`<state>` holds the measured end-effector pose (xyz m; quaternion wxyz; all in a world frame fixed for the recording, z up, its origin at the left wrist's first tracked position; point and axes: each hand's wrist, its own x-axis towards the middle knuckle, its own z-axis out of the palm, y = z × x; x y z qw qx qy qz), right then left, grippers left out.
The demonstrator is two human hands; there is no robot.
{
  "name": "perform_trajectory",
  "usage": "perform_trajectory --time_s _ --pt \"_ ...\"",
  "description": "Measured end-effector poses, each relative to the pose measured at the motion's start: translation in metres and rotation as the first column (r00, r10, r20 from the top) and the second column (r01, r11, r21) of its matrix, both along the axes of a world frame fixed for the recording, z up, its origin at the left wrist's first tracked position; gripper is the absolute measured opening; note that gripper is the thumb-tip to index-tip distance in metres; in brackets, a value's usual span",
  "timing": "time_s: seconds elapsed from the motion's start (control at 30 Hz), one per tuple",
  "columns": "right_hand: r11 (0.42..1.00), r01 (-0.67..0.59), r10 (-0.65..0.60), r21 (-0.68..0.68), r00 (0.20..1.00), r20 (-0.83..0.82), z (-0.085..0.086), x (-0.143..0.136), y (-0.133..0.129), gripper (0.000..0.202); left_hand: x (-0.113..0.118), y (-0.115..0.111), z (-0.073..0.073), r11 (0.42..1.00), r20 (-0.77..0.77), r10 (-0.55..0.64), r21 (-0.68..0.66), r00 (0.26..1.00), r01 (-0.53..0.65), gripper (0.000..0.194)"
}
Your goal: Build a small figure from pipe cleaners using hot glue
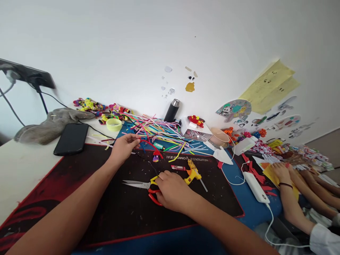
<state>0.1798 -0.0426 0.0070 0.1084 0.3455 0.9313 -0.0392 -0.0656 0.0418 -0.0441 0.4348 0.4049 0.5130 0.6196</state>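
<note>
- Nearest, we have one right hand [171,189] curled over the handles of one pair of scissors [140,184]; we cannot tell whether it clamps them or only rests there.
- Scissors: long axis runs roughly sideways over the black desk mat [119,216], blades slightly apart and pointing left, handles at the right hand, the nearer one.
- One dark strand [150,164] slants from near the left hand to the right fingers; we can't tell pipe cleaner from cord.
- Right of that hand: one yellow glue gun [193,171] with one glue stick, and one red lighter [177,168] just beyond.
- Beyond the scissors, one left hand [123,147], thumb and forefinger together on one red pipe cleaner [151,143]. It runs rightward from the pinch, bending toward us, its free end by one small purple-and-red figure [156,157]. Blades lie nearer us than this pinch, apart from it.
- Far right, one co-worker's hand [282,172] on yellow paper.
- Farther: one phone [71,139], one tape roll [114,124], one pipe-cleaner heap [156,128], too tangled for us to count.
- Behind: one thermos [172,111], one white box [196,132], then wall.
</note>
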Motion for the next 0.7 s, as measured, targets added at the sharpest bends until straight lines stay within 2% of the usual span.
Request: perform_trajectory --time_s 0.1,0.2,0.27,0.33,0.43,0.5,0.6,0.7 --pt "0.999 0.005 -0.004 -0.033 0.999 0.051 0.007 -0.006 -0.002 0.030 -0.001 0.002 -0.002 1.000 0.011 0.008 0.001 1.000 -0.008 0.045" --pt "0.989 0.074 -0.074 -0.130 0.997 0.005 0.017 -0.005 -0.003 0.031 -0.003 0.004 -0.003 1.000 0.029 0.025 0.007 0.999 -0.026 0.046" --pt "0.960 0.136 -0.158 -0.243 0.985 -0.073 0.020 0.000 -0.002 0.027 -0.004 0.005 -0.004 0.999 0.052 0.042 0.016 0.998 -0.043 0.047" --pt "0.904 0.199 -0.278 -0.379 0.946 -0.166 0.017 0.007 0.001 0.022 -0.006 0.006 -0.005 0.997 0.088 0.066 0.024 0.994 -0.069 0.048" --pt "0.740 0.275 -0.517 -0.614 0.817 -0.257 0.006 0.019 0.007 0.014 -0.009 0.007 -0.005 0.993 0.151 0.106 0.034 0.983 -0.112 0.048" --pt "0.625 0.232 -0.639 -0.745 0.700 -0.318 -0.003 0.025 0.012 0.013 -0.010 0.007 -0.005 0.992 0.185 0.113 0.033 0.976 -0.121 0.047" --pt "0.522 0.053 -0.745 -0.852 0.515 -0.424 -0.012 0.027 0.017 0.023 -0.007 0.004 -0.002 0.997 0.206 0.066 0.020 0.976 -0.072 0.042" --pt "0.415 -0.197 -0.821 -0.888 0.341 -0.459 -0.017 0.020 0.020 0.040 0.001 -0.002 0.002 0.998 0.197 -0.055 0.006 0.979 0.055 0.036"
